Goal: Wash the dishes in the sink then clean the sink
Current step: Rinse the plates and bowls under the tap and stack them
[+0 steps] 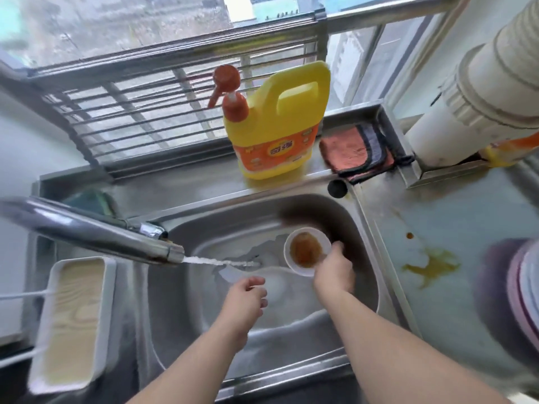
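Note:
My right hand (334, 268) grips the near rim of a small white bowl (306, 249) smeared brown inside, held over the right part of the steel sink (358, 228). My left hand (248, 298) hovers over the middle of the basin with loosely curled fingers and holds nothing. The faucet (96, 231) reaches in from the left, and its water stream (221, 261) runs into the sink just beyond my left hand. Another white dish (233, 274) lies in the wet basin under the stream, partly hidden.
A yellow detergent jug (280, 126) with an orange pump stands behind the sink, beside a folded pink cloth (350, 153). A green sponge (93, 199) lies at the back left. A white tray (73, 319) sits left. Brown spills (428, 263) stain the right counter near a stack of plates (513, 293).

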Demonstrator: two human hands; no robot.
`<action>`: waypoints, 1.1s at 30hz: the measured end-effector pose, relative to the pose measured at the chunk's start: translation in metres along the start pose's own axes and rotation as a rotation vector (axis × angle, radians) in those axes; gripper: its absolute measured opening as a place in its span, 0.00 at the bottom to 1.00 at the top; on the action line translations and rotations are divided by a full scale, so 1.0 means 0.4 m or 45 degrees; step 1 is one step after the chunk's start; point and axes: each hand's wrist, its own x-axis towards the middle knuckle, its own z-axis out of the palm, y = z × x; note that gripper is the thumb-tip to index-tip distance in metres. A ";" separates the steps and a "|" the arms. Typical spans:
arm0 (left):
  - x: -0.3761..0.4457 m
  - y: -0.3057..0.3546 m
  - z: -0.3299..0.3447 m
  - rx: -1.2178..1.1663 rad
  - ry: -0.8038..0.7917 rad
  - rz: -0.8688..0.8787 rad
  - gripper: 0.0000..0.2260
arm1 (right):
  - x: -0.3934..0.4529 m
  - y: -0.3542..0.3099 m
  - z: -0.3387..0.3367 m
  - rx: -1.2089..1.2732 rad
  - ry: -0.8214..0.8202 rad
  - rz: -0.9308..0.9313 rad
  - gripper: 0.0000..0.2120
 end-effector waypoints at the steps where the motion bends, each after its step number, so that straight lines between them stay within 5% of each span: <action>1: 0.003 0.011 0.004 0.005 -0.016 0.001 0.13 | -0.006 -0.001 -0.013 -0.061 -0.013 -0.061 0.16; 7: 0.005 0.074 0.057 -0.099 -0.288 -0.046 0.25 | -0.056 -0.007 -0.060 -0.276 -0.061 -0.158 0.23; 10: -0.017 0.082 0.070 -0.118 -0.432 -0.074 0.20 | -0.082 -0.006 -0.068 -0.176 -0.122 -0.068 0.25; 15: -0.035 0.050 0.080 0.090 -0.243 0.092 0.21 | -0.129 0.005 -0.082 0.083 -0.236 0.038 0.22; 21: -0.071 0.040 0.094 -0.018 -0.166 0.091 0.23 | -0.175 0.031 -0.072 0.272 -0.374 0.029 0.26; 28: -0.070 0.024 0.040 -0.177 -0.198 -0.132 0.26 | -0.184 -0.001 -0.062 0.207 -0.531 -0.182 0.28; 31: -0.091 0.040 0.018 -0.274 -0.244 -0.312 0.12 | -0.186 0.010 -0.074 0.351 -0.615 -0.087 0.26; 33: -0.079 0.033 0.014 -0.437 -0.255 -0.380 0.26 | -0.180 0.027 -0.085 0.435 -0.673 -0.074 0.24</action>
